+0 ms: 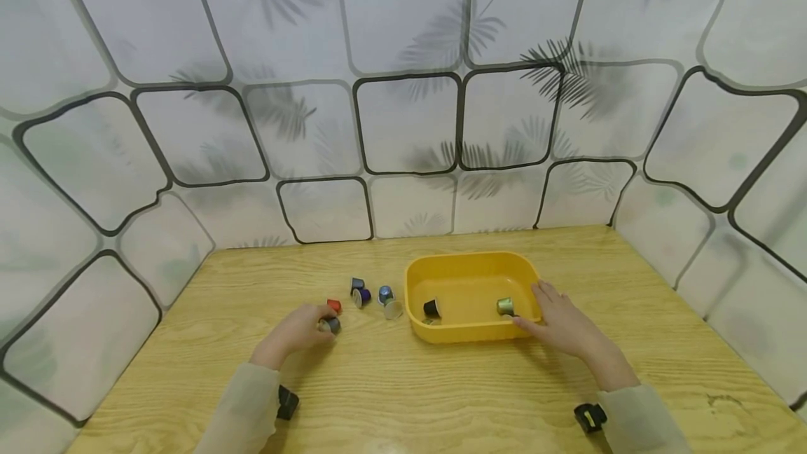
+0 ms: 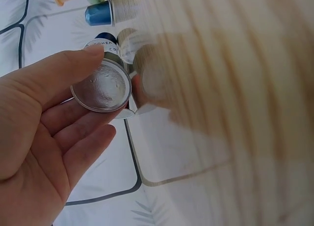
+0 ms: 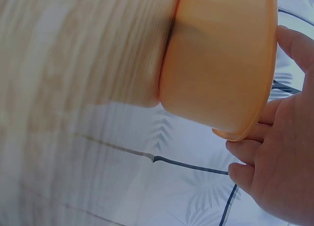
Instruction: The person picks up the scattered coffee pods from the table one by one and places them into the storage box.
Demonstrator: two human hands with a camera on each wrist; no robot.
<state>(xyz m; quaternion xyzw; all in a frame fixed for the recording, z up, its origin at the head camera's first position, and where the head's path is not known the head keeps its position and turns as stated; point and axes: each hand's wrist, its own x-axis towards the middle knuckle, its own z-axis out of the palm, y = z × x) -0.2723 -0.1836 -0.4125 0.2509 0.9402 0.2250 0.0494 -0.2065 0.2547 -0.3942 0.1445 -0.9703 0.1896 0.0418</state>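
My left hand (image 1: 299, 331) pinches a dark grey coffee capsule (image 1: 331, 326) between thumb and fingers, low over the table. Its round silver lid (image 2: 104, 88) faces the camera in the left wrist view. Just behind the fingertips lies a red capsule (image 1: 334, 305). My right hand (image 1: 564, 324) rests at the right end of a yellow bin (image 1: 473, 333), thumb at the front rim and fingers extended along the side. In the right wrist view the fingertips touch the bin's rim (image 3: 267, 88). Inside the bin lie a black capsule (image 1: 431, 309) and a green capsule (image 1: 505, 306).
Between the left hand and the bin stand more capsules: a dark blue one (image 1: 357, 284), a purple one (image 1: 362, 297), a light blue one (image 1: 385, 293) and a pale-lidded one (image 1: 393, 310). A patterned wall covering (image 1: 410, 205) rises along the wooden table's (image 1: 378, 398) back and sides.
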